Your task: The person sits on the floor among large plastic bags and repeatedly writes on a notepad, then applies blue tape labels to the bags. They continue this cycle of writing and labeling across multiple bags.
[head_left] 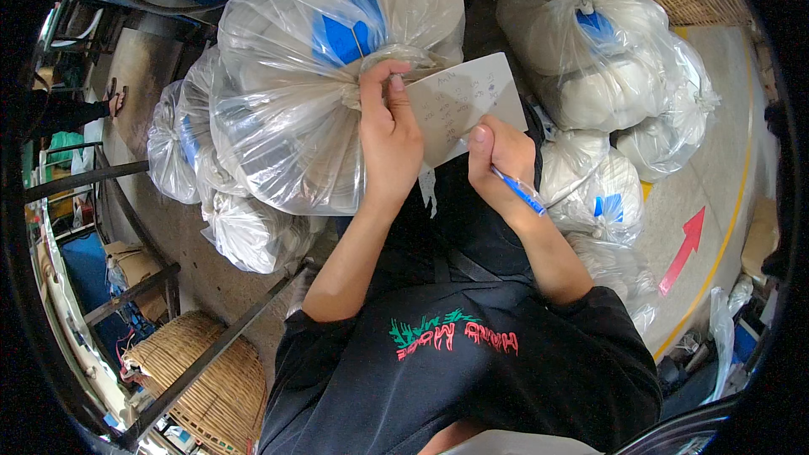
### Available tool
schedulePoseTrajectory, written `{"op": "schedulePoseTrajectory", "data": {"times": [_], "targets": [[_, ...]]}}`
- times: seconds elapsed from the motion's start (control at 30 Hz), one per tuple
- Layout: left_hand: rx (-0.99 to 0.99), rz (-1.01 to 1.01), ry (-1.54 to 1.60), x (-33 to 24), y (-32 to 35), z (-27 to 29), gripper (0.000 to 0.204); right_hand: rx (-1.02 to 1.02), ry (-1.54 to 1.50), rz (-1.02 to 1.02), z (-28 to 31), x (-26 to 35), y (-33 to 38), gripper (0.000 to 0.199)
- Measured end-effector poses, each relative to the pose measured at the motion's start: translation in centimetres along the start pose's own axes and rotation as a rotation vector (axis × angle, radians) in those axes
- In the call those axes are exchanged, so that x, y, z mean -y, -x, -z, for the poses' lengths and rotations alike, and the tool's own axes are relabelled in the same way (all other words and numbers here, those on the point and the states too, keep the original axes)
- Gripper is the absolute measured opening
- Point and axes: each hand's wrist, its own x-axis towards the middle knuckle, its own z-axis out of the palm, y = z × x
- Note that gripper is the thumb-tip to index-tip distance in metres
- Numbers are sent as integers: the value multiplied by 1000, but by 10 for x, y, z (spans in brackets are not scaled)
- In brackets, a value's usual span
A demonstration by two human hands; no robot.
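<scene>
This looks like a warehouse or packing floor: tied clear plastic sacks of white goods (337, 76) are piled on a bare concrete floor (716, 168) marked with a painted yellow line (731, 227) and red arrow (684, 246), beside woven wicker baskets (206, 379) and dark metal racking (126, 286).

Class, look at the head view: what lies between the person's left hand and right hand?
In the head view, the white paper slip spans the gap between the left hand and the right hand, which holds a blue pen.

One head-worn fisheye view — steeply downward, close over the chest and tied plastic bags (337, 76).
</scene>
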Motion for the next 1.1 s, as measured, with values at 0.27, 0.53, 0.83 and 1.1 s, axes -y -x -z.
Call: {"op": "schedulePoseTrajectory", "data": {"times": [0.27,0.53,0.83,1.1], "targets": [[3,-6,36,3,-5,-2,19,0,-321,-134,2,-14,-3,46],[-3,-55,49,7,-6,-4,18,12,-448,-174,4,-21,-3,47],[21,72,191,8,-1,-2,20,-34,-652,-299,7,-11,-11,47],[9,16,65,-20,0,39,38,221,-1289,-385,66,8,-75,29]]}}
